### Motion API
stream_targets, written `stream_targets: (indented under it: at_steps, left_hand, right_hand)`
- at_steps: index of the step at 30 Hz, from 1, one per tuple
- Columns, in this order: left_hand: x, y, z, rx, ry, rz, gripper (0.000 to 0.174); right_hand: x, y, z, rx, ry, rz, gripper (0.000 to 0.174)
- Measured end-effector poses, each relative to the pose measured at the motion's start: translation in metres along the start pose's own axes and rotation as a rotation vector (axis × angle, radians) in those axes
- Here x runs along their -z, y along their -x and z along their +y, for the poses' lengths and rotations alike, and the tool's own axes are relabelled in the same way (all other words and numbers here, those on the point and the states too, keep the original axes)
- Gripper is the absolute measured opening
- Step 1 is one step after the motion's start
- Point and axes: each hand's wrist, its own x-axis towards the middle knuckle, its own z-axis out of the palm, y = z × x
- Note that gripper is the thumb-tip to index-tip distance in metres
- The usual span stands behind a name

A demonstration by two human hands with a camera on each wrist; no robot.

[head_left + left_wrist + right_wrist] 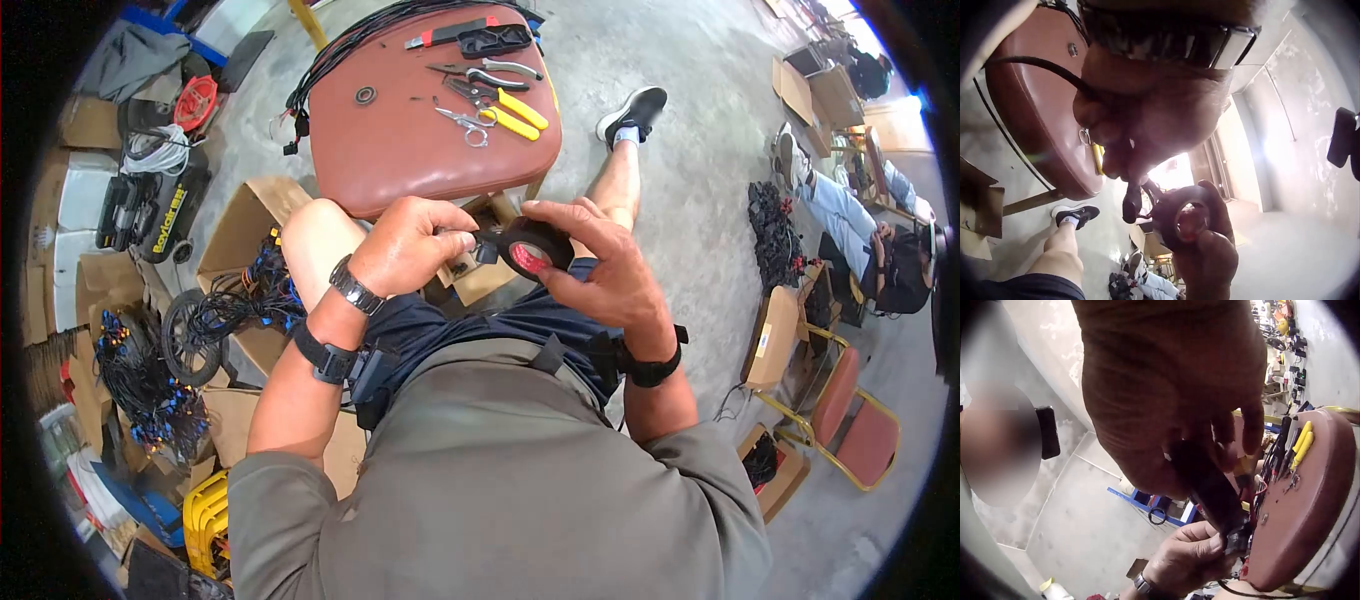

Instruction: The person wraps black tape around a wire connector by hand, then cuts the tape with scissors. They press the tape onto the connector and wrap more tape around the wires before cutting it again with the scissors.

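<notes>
My right hand [615, 265] holds a roll of black electrical tape [550, 240] with a pinkish-red inner core, thumb and fingers on either side of it. Facing it, my left hand [405, 245] pinches a small black piece [487, 246] between thumb and fingertips, close beside the roll. A thin black cable [1038, 61] runs into the left hand in the left wrist view. In the right wrist view the tape roll [1210, 487] appears edge-on, and black wrapping [1237, 540] shows at the left fingertips. Part of the pinched piece is hidden by the fingers.
Ahead stands a red-brown padded seat [390, 150] with yellow-handled pliers [515, 115], small scissors [470, 125], a cutter [450, 35] and a cable bundle [350, 50]. An open carton of cables [250, 295] sits at the left. A seated person [850, 215] is far right.
</notes>
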Motion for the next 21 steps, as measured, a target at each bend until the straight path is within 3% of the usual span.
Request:
stream_targets:
  at_steps: [7, 10, 16, 21]
  left_hand:
    - [0.000, -0.007, -0.004, 0.031, 0.120, -0.040, 0.024]
    - [-0.006, -0.007, -0.005, -0.076, 0.271, 0.019, 0.026]
    - [-0.001, -0.005, 0.002, 0.112, 0.316, -0.035, 0.028]
    - [-0.003, -0.008, -0.002, -0.011, 0.260, -0.015, 0.028]
  right_hand:
    - [-0.002, 0.004, 0.005, 0.044, 0.045, 0.001, 0.052]
    - [-0.003, 0.007, 0.008, 0.057, 0.055, 0.003, 0.050]
    - [-0.005, 0.011, 0.016, 0.097, 0.055, 0.010, 0.051]
    - [-0.005, 0.013, 0.014, 0.096, 0.086, 0.014, 0.052]
